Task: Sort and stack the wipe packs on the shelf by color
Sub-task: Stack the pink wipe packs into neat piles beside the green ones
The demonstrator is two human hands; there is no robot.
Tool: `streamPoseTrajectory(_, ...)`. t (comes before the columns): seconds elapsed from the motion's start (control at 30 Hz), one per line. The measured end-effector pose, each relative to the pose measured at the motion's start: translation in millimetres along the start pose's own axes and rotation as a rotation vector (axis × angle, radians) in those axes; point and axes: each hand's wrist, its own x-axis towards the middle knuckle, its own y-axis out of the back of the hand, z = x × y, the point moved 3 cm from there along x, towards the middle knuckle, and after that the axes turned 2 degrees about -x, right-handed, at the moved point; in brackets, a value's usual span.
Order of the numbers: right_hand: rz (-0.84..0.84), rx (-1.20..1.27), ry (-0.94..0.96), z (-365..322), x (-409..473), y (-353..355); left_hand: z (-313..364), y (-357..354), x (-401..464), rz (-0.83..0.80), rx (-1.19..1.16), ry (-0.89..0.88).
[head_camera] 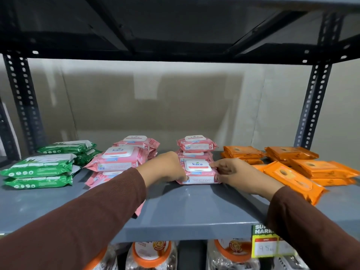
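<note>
At the middle of the shelf (175, 211) the front pink pack (197, 173) lies flat with its long axis left to right — the left hand (165, 168) holds one short end, the right hand (231, 172) pinches the other with curled fingers — both equally near.

The left hand (165, 168) covers the left end of the front pink pack (197, 173), so its fingers cannot be seen, and the left sleeve (81, 217) hides much of the lower pink packs (97, 177) beside it. The jars (152, 256) on the shelf below are cut off by the bottom edge and partly masked by the shelf (185, 215) lip; their labels are too blurred to read. The price tag (266, 243) is overlapped by the right sleeve (311, 228), its printed heading is only partly legible, and small print on the green packs (39, 168) and orange packs (292, 176) is too fine to make out.
</note>
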Motion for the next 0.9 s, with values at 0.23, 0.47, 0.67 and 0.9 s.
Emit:
streamPoseTrajectory(0.23, 0.42, 0.853, -0.187, -3.3, 34.5, 29.5, 18.4, 31.4, 14.5, 0.109, -0.745, 0.022)
streamPoseTrajectory(0.47, 0.428, 0.996, -0.468, 23.3, 117.4, 19.6, 26.3, 25.8, 67.6, 0.138, -0.898, 0.098)
streamPoseTrajectory(0.67, 0.375, 0.899, -0.438, 27.2, 126.1, 1.9, -5.8, -1.8, 168.3, 0.092, -0.931, 0.077)
streamPoseTrajectory(0.9, 0.448, 0.772, -0.382, 22.4, 116.8, -0.7, 9.8, 22.7, 109.3, 0.053, -0.941, 0.094)
